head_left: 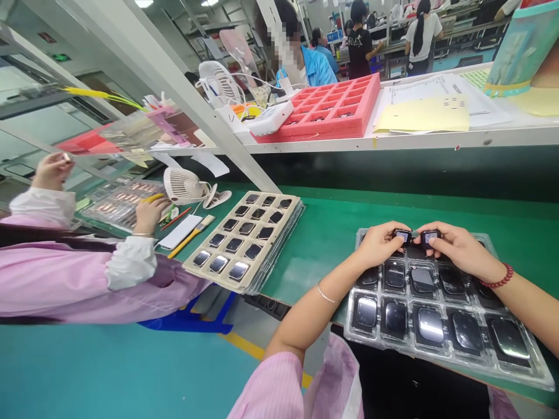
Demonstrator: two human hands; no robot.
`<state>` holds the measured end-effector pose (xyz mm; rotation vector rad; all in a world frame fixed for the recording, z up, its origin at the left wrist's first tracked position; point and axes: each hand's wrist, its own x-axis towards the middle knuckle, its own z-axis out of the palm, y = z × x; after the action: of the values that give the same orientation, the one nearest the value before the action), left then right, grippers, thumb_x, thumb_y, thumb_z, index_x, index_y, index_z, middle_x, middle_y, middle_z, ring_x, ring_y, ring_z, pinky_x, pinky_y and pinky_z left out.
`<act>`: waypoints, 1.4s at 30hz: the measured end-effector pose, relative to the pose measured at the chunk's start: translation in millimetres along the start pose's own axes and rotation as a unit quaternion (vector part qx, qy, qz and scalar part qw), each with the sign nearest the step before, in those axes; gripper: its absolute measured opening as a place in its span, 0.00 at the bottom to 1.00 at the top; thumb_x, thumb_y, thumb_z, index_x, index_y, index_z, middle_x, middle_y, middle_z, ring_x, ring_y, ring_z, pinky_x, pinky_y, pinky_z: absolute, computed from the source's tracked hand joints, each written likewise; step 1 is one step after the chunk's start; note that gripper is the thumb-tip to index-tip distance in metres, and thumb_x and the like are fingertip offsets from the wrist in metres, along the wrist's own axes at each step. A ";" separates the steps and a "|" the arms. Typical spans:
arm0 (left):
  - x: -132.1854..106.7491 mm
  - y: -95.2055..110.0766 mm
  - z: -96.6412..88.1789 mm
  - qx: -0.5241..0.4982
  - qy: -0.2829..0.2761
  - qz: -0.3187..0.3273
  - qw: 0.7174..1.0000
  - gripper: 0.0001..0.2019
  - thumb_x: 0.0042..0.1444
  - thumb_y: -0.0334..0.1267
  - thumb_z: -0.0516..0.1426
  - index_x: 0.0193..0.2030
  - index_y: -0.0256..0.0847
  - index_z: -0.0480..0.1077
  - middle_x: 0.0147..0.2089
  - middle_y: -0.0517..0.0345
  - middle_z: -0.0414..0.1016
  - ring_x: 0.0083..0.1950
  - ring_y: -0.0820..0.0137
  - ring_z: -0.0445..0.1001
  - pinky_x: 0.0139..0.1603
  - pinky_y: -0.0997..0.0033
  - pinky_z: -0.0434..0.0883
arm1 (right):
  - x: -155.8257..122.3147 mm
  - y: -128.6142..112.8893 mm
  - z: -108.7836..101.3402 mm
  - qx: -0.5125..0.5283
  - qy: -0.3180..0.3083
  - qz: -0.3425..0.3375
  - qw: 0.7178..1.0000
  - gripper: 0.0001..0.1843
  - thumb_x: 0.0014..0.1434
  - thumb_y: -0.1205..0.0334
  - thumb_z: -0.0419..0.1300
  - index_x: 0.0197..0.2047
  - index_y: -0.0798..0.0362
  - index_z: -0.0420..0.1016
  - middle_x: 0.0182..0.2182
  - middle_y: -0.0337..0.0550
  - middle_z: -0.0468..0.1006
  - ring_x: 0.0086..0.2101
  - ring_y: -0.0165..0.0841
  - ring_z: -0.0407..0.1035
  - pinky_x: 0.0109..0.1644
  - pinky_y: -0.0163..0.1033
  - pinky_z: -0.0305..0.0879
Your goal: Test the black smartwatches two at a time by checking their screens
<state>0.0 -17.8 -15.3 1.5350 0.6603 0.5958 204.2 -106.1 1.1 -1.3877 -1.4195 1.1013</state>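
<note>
My left hand [382,244] and my right hand [454,247] meet above the far edge of a clear plastic blister tray [441,359]. Each one pinches a small square black device with a pale label on its face: the left holds one [402,236], the right another [430,237]. The two devices are close together, and fingers hide part of each. Below my hands, the tray's pockets hold several dark glossy rounded-square panels. My wrists rest just above the tray's near pockets. My right wrist wears a red beaded bracelet, my left a thin metal bangle.
The tray lies on a green workbench [332,250]. To the left, a co-worker's sleeved arms [131,262] reach past a second tray of dark panels [244,235] and a white desk fan [183,186]. A shelf behind holds a red foam tray [323,107] and papers [421,113].
</note>
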 end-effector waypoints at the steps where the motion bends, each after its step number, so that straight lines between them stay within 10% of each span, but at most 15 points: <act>1: -0.1 -0.2 0.1 0.002 -0.001 0.001 1.000 0.13 0.58 0.33 0.58 0.50 0.35 0.74 0.43 0.52 0.78 0.35 0.74 0.77 0.42 0.72 0.77 | -0.1 0.2 0.1 -0.004 -0.001 0.000 1.000 0.26 0.60 0.36 0.63 0.49 0.50 0.79 0.39 0.48 0.83 0.30 0.36 0.75 0.33 0.42 0.74; 13: -1.8 2.2 1.2 -0.018 -0.025 0.020 0.999 0.14 0.60 0.42 0.58 0.48 0.35 0.73 0.43 0.51 0.77 0.38 0.70 0.76 0.41 0.69 0.77 | 0.7 0.4 0.0 0.014 -0.004 0.005 1.000 0.24 0.63 0.37 0.59 0.45 0.49 0.79 0.37 0.47 0.83 0.27 0.34 0.73 0.31 0.41 0.72; 28: -1.4 3.0 -2.3 0.038 -0.008 0.022 0.999 0.16 0.59 0.30 0.51 0.53 0.39 0.71 0.45 0.55 0.77 0.37 0.74 0.76 0.46 0.70 0.73 | -0.9 0.8 1.0 -0.035 0.000 -0.013 0.999 0.12 0.61 0.55 0.62 0.46 0.49 0.78 0.39 0.45 0.83 0.29 0.34 0.73 0.32 0.40 0.72; 42: -2.5 3.7 -2.8 0.057 0.005 0.047 0.997 0.24 0.53 0.32 0.61 0.58 0.40 0.68 0.43 0.54 0.77 0.37 0.72 0.74 0.38 0.74 0.70 | -1.6 0.2 3.5 0.002 -0.024 -0.010 1.000 0.25 0.56 0.57 0.64 0.58 0.46 0.75 0.50 0.48 0.82 0.39 0.41 0.80 0.33 0.41 0.76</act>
<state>-3.6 -17.7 -11.4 1.6769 0.6412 0.6460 201.0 -107.8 0.0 -1.3496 -1.4608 1.1315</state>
